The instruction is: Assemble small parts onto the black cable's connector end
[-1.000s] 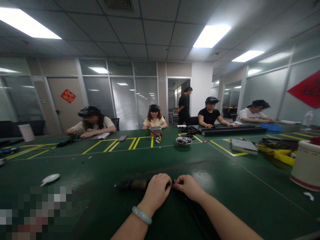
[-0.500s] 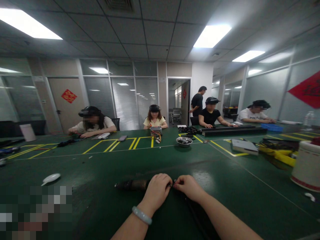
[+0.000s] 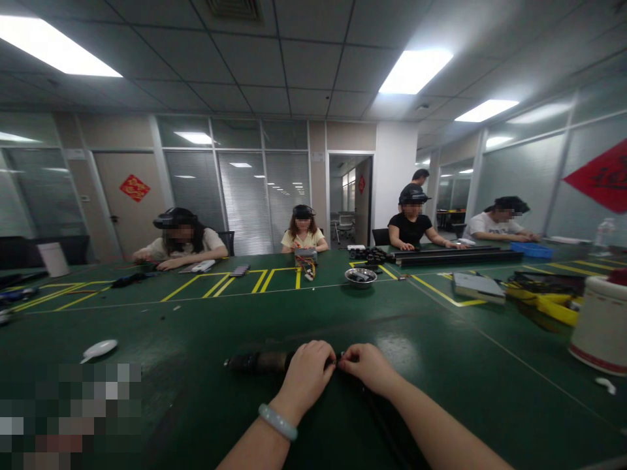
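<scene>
Green table (image 3: 206,326) leaves room beyond 2 hands (image 3: 308,369) and dark cylinder (image 3: 267,362).

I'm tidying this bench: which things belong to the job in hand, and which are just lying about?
Likely in use: dark cylindrical tool, under the left hand; black cable, beside the right hand.
Seemingly lying about: white spoon-shaped piece; metal bowl; yellow tray; canister.

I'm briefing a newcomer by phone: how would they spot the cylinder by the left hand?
On the green table, find the left hand, with a pale bracelet on its wrist. The cylinder sticks out leftward from it, toward the white spoon-shaped object. Unlike that, it is dark, with a brownish stretch.
</scene>
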